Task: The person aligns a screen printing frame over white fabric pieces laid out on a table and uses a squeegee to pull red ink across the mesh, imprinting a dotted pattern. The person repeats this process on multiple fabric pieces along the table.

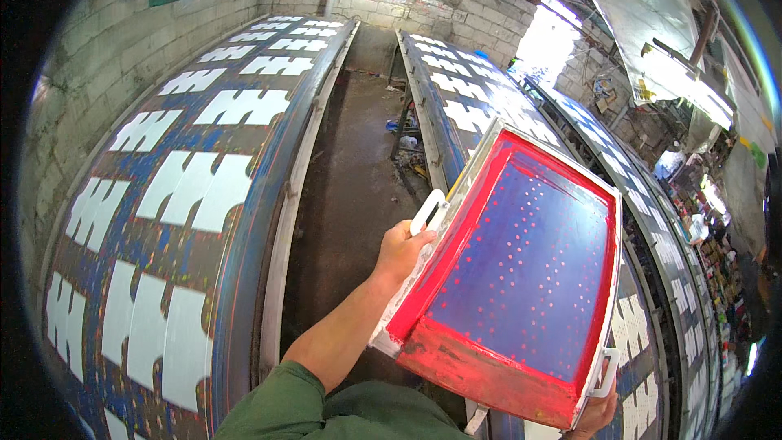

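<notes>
I carry a screen printing frame (521, 261) tilted above the table on the right. Its blue mesh has rows of small pale and red dots, and red ink coats the inner border and the near wall. My left hand (399, 251) is closed at the white handle (428, 210) on the frame's left side. At the lower right corner, my right hand (599, 414) is wrapped round the other white handle (607, 371); part of this hand is hidden by the frame.
A long paint-stained table (183, 253) on the left bears white cut pieces (199, 187) in rows. The right table (452, 126) carries similar pieces, some dotted. Between them runs a dark floor aisle (350, 147). Another long table (643, 195) stands farther right, beside piled clutter (721, 277).
</notes>
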`<state>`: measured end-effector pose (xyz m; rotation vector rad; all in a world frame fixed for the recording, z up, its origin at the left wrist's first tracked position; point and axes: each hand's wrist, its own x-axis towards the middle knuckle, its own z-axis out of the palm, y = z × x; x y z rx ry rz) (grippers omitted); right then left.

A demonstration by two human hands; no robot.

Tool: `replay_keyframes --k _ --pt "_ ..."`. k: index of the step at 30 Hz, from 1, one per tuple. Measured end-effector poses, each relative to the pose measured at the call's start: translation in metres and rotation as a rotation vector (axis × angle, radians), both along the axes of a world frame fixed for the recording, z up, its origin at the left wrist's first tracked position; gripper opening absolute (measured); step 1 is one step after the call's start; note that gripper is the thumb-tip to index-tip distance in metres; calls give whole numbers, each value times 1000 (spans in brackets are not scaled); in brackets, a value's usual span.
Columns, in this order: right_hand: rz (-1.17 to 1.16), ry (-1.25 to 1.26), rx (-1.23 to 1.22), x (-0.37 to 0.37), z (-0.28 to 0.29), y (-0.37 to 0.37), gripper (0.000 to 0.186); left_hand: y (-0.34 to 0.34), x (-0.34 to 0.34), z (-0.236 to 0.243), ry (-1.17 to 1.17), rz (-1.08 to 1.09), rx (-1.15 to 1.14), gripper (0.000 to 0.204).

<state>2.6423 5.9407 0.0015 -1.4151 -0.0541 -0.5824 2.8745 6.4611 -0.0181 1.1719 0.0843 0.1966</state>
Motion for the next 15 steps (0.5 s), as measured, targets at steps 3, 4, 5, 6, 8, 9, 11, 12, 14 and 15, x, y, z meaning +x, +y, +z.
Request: replay_keyframes --k 3,4,5,6,8,9,11,12,14,15 --pt "-6 -4 -38 67 5 33 78 29 58 0 -28 46 30 21" --pt "-7 -5 -54 92 5 42 78 40 80 -1 -16 47 40 22" --pt "-11 -2 -69 118 4 51 79 53 103 -3 0 48 54 23" --pt "-12 -5 -82 145 2 60 80 65 130 -4 -3 67 88 23" --pt "-16 -6 -115 202 -4 74 82 86 183 -7 -33 64 20 24" --pt "-10 -11 -122 234 -7 82 83 97 211 -9 -10 73 5 24" --pt "-43 -12 -111 305 -10 103 84 118 262 -8 -28 124 11 23" --pt "-39 -6 -199 341 -9 115 85 132 291 -2 -52 161 42 23" --pt "43 -60 -59 413 -8 139 80 163 342 6 -23 188 116 23" --pt "176 -114 44 449 -5 150 80 180 370 12 1 189 96 23"
